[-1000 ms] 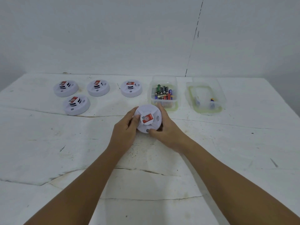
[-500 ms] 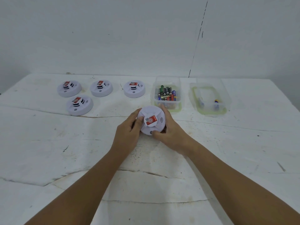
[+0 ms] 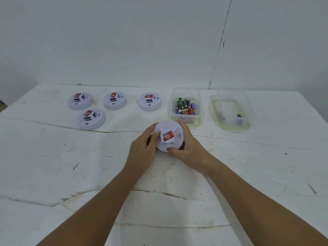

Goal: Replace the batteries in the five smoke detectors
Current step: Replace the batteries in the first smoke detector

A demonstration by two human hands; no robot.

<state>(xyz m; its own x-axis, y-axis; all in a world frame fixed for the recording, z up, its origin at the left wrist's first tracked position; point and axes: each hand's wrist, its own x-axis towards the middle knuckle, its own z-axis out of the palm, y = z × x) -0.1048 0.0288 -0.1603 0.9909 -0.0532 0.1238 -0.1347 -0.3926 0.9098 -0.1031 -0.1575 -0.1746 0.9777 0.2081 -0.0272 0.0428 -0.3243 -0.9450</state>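
Note:
A round white smoke detector [image 3: 168, 129] with a red label is held between both hands above the table's middle, tilted up toward me. My left hand [image 3: 143, 150] grips its left side, thumb on its face. My right hand [image 3: 190, 148] wraps its right side, thumb at the lower rim. Several more white detectors lie at the back left: one [image 3: 80, 102], another [image 3: 115, 100], a third [image 3: 150, 102], and one nearer [image 3: 91, 118]. A clear tub [image 3: 186, 121] behind my hands holds several batteries [image 3: 184, 108].
A second clear tub [image 3: 230, 125] at the back right holds two or three batteries, one of them [image 3: 239, 117] blue and yellow. The white table [image 3: 53, 166] is cracked and scuffed. A white wall rises right behind it.
The detector has been lifted and tipped more toward me between my hands, turning slightly. The other detectors and tubs have stayed where they were.

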